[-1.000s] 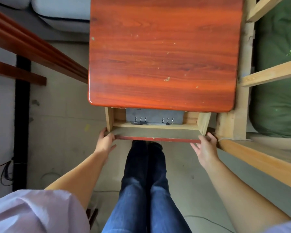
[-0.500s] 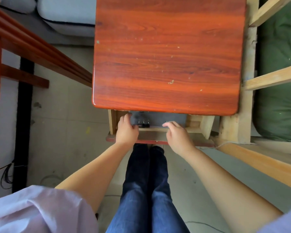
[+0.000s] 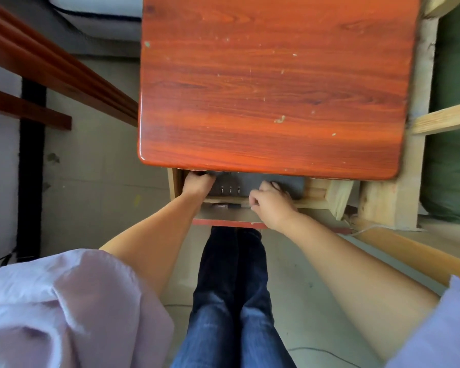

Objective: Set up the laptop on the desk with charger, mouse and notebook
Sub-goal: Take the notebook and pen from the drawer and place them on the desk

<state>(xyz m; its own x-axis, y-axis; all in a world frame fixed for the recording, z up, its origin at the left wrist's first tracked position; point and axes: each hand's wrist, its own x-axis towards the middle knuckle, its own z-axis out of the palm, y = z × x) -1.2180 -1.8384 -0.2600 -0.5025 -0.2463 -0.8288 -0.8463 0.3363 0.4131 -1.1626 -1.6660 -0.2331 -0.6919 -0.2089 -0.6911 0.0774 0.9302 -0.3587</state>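
A red-brown wooden desk (image 3: 271,88) fills the upper middle, its top bare. Under its front edge a drawer (image 3: 223,216) stands pulled out toward me. Inside lies a dark grey flat laptop (image 3: 250,183) with small metal prongs showing on it; most of it is hidden beneath the desk top. My left hand (image 3: 197,184) reaches into the drawer's left side, fingers curled around the laptop's left end. My right hand (image 3: 271,203) rests on its right part, fingers bent over the edge. No charger, mouse or notebook can be made out.
A pale wooden frame (image 3: 388,197) stands right of the desk, with a green bundle (image 3: 452,166) behind it. Red wooden rails (image 3: 51,65) run along the left. A white cable (image 3: 364,229) lies by the drawer's right corner. My jeans-clad legs (image 3: 231,288) are below the drawer.
My hands left the drawer's front corners and went inside. They now close on the grey laptop, the left deeper under the desk edge. The view has tilted slightly.
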